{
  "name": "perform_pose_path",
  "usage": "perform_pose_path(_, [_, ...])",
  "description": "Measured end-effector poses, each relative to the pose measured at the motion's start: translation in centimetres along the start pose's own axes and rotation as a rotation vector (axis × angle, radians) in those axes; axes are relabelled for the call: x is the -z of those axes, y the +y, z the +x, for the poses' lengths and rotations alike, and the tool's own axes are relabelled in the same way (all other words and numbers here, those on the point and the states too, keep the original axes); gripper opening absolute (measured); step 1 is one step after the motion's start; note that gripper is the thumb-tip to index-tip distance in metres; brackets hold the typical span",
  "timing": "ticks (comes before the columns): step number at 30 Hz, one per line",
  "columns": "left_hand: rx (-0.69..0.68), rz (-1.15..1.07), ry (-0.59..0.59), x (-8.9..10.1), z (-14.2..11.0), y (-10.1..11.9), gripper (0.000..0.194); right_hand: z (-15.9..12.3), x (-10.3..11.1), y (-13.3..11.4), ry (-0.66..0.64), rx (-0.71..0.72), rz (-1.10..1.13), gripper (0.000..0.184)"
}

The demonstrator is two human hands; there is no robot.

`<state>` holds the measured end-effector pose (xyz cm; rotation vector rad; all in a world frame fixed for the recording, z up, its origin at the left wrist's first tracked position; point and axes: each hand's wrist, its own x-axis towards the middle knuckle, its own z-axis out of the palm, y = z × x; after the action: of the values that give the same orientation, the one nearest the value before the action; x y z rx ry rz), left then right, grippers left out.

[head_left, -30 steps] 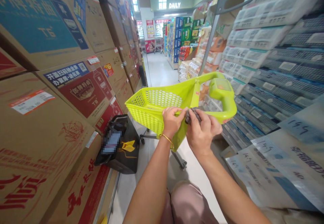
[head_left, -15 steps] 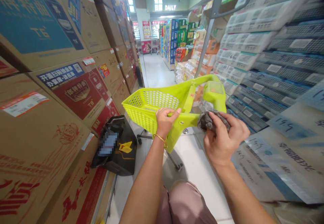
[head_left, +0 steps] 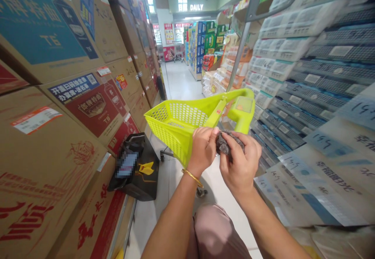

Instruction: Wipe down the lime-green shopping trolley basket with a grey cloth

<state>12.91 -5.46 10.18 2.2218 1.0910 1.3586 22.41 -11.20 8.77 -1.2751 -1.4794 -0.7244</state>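
My right hand (head_left: 241, 159) pinches the crumpled dark cloth (head_left: 230, 143) near the frame's centre, presumably for control; my left hand (head_left: 204, 147) is partly closed beside it, perhaps steadying the green basket (head_left: 172, 134), though its grip is unclear.

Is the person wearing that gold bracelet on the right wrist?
No, the gold bracelet circles the wrist of the left hand, while the right hand has none.

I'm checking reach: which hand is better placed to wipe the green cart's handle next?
Probably the right hand: its fingers hold the dark cloth, and it is nearer the handle than the left hand.
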Motion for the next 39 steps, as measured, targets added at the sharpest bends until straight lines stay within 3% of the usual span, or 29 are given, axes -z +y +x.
perform_pose_path(6, [0.039, 0.048, 0.064, -0.7, -0.1, 0.6, 0.04, 0.3, 0.3, 1.1, 0.013, -0.009, 0.025, 0.034])
perform_pose_path(10, [0.051, 0.063, 0.127, -0.8, 0.1, 0.3, 0.03, 1.0, 0.3, 3.0, -0.023, -0.14, 0.088, 0.032])
perform_pose_path(15, [0.094, 0.058, 0.18, 0.0, 0.4, -1.2, 0.032, 1.4, -0.7, 5.3, -0.055, -0.285, 0.146, 0.033])
perform_pose_path(24, [0.08, -0.055, 0.148, 1.5, 1.3, -2.9, 0.034, 1.7, -1.2, -1.3, -0.108, -0.057, 0.202, 0.026])
perform_pose_path(28, [0.047, -0.092, 0.119, 2.1, 1.4, -3.2, 0.04, 1.9, -1.6, -0.5, -0.129, -0.026, 0.157, 0.022])
perform_pose_path(36, [0.077, -0.128, 0.116, 3.1, 1.4, -4.1, 0.046, 3.1, -2.6, 3.9, -0.086, -0.084, 0.115, 0.016])
perform_pose_path(39, [0.076, -0.139, 0.093, 3.8, 1.4, -4.9, 0.046, 3.3, -2.8, 3.7, -0.091, -0.077, 0.094, 0.016])
